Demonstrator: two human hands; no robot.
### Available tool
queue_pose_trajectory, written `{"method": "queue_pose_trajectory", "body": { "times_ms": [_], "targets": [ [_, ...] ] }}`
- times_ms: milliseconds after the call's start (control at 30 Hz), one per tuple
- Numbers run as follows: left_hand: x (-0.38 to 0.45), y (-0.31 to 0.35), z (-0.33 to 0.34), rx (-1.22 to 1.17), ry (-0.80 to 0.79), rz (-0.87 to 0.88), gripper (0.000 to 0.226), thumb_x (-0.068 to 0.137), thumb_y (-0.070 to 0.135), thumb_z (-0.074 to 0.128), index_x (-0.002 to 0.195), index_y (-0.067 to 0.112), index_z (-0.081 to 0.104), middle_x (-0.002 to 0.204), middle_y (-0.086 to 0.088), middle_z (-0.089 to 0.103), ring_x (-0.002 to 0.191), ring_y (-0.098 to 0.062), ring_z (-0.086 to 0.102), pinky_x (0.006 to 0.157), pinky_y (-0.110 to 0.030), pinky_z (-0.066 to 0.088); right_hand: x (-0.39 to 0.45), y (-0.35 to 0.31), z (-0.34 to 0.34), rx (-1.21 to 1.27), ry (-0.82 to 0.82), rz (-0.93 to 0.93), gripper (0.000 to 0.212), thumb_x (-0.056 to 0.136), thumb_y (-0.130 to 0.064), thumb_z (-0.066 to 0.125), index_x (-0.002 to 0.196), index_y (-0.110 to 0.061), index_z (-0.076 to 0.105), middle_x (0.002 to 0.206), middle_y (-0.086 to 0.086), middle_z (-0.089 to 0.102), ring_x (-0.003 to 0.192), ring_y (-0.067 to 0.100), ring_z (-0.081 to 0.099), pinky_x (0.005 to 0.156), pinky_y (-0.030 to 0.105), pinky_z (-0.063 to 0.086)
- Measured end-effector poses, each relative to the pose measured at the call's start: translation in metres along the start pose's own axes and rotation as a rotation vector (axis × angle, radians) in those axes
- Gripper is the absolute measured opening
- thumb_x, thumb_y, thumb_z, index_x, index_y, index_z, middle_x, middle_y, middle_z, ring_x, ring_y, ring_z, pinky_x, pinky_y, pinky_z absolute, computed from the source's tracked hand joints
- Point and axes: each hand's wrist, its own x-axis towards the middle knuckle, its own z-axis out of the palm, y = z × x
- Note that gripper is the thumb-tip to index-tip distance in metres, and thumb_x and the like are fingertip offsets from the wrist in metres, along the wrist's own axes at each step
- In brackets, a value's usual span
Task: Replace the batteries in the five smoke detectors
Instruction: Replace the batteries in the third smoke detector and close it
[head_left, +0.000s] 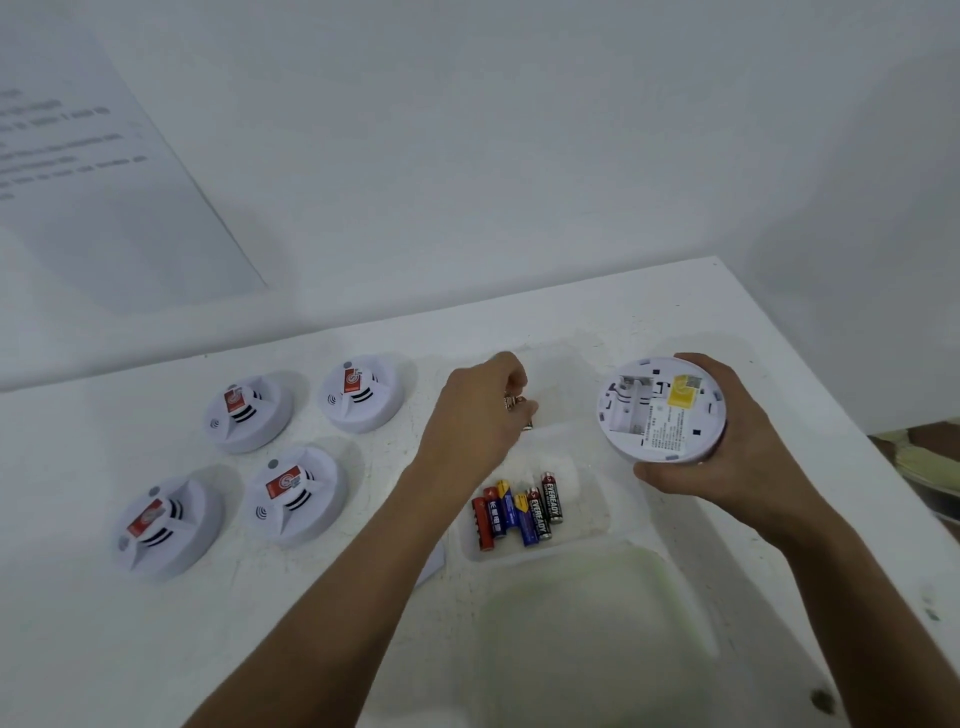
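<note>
A white table (322, 623) stands against a white wall (467, 156). The right hand (727, 452) grips an opened smoke detector (660, 410). The left hand (483, 410), fingers curled, pinches something small above a clear tray (587, 525) of AA batteries (519, 512). Four detectors (234, 457) lie left.

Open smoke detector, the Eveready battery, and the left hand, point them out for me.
open smoke detector (661, 410): head view, label on its underside.
Eveready battery (551, 498): head view, mid-body lettering.
left hand (480, 415): head view, back of hand.
</note>
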Motion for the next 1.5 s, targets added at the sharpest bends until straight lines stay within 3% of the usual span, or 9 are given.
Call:
{"method": "queue_pose_trajectory", "body": {
  "times_ms": [167,333,433,500,600,833,933,1067,1500],
  "targets": [
    [-0.039,0.005,0.008,0.041,-0.2,-0.005,0.016,0.084,0.031,0.072,0.092,0.023,0.061,0.085,0.011,0.064,0.06,0.001,0.052,0.058,-0.012,0.042,-0.015,-0.003,-0.001,0.007,-0.019,0.003,0.086,0.05,-0.009,0.084,0.122,-0.039,0.048,0.11,-0.03,0.061,0.104,-0.007,0.06,0.077,0.007,0.049],
    [-0.043,0.003,0.021,0.295,-0.383,-0.065,0.047,0.083,0.048,0.068,0.122,0.022,0.062,0.118,0.002,0.062,0.106,-0.017,0.058,0.082,-0.032,0.049,-0.027,-0.004,-0.001,0.007,-0.033,0.008,0.087,0.051,-0.011,0.084,0.128,-0.03,0.048,0.113,-0.026,0.06,0.107,-0.003,0.06,0.078,0.008,0.05],
    [-0.041,0.006,0.024,0.292,-0.413,-0.053,0.037,0.085,0.048,0.066,0.106,0.018,0.068,0.106,-0.001,0.066,0.086,-0.018,0.062,0.059,-0.026,0.043,-0.034,-0.003,-0.001,0.023,-0.037,0.021,0.087,0.051,-0.01,0.083,0.128,-0.029,0.048,0.112,-0.026,0.06,0.106,-0.005,0.06,0.077,0.008,0.05],
    [-0.042,0.008,0.027,0.255,-0.424,-0.069,0.039,0.085,0.047,0.066,0.114,0.019,0.067,0.11,0.0,0.065,0.086,-0.017,0.061,0.06,-0.025,0.044,-0.037,-0.003,-0.002,0.03,-0.046,0.027,0.086,0.052,-0.01,0.083,0.128,-0.029,0.048,0.111,-0.026,0.061,0.105,-0.006,0.06,0.077,0.007,0.049],
    [-0.043,0.01,0.032,0.167,-0.406,-0.089,0.037,0.084,0.041,0.069,0.112,0.016,0.066,0.106,-0.001,0.064,0.09,-0.018,0.062,0.073,-0.031,0.051,-0.04,-0.002,-0.001,0.038,-0.057,0.031,0.087,0.052,-0.01,0.084,0.129,-0.028,0.048,0.114,-0.022,0.061,0.108,-0.003,0.06,0.079,0.009,0.05],
    [-0.048,0.012,0.032,0.025,-0.278,-0.054,0.018,0.083,0.023,0.069,0.1,0.017,0.064,0.087,0.002,0.069,0.07,-0.012,0.063,0.063,-0.028,0.057,-0.042,-0.002,0.002,0.032,-0.053,0.022,0.088,0.052,-0.011,0.084,0.129,-0.031,0.048,0.114,-0.023,0.06,0.108,-0.003,0.06,0.08,0.01,0.05],
    [-0.052,0.02,0.019,-0.134,-0.125,-0.053,0.021,0.086,0.024,0.067,0.106,0.025,0.062,0.087,0.008,0.069,0.063,-0.007,0.063,0.054,-0.013,0.048,-0.04,-0.004,0.002,0.032,-0.061,0.001,0.087,0.052,-0.011,0.084,0.129,-0.032,0.048,0.116,-0.022,0.06,0.11,0.0,0.06,0.082,0.011,0.05],
    [-0.055,0.039,-0.005,-0.433,0.144,0.034,0.014,0.083,0.019,0.072,0.094,0.026,0.066,0.079,0.011,0.071,0.061,-0.004,0.064,0.059,-0.017,0.052,-0.036,-0.006,0.006,0.018,-0.091,-0.04,0.09,0.052,-0.011,0.085,0.131,-0.032,0.046,0.118,-0.02,0.059,0.113,0.004,0.059,0.083,0.012,0.051],
    [-0.059,0.031,-0.001,-0.428,0.042,0.114,0.027,0.075,0.034,0.079,0.101,0.031,0.073,0.096,0.008,0.057,0.072,-0.003,0.054,0.065,-0.013,0.044,-0.024,-0.01,0.025,0.046,-0.207,-0.104,0.095,0.054,-0.026,0.087,0.137,-0.021,0.042,0.121,-0.014,0.06,0.114,0.012,0.06,0.086,0.014,0.051]
  ]
}}
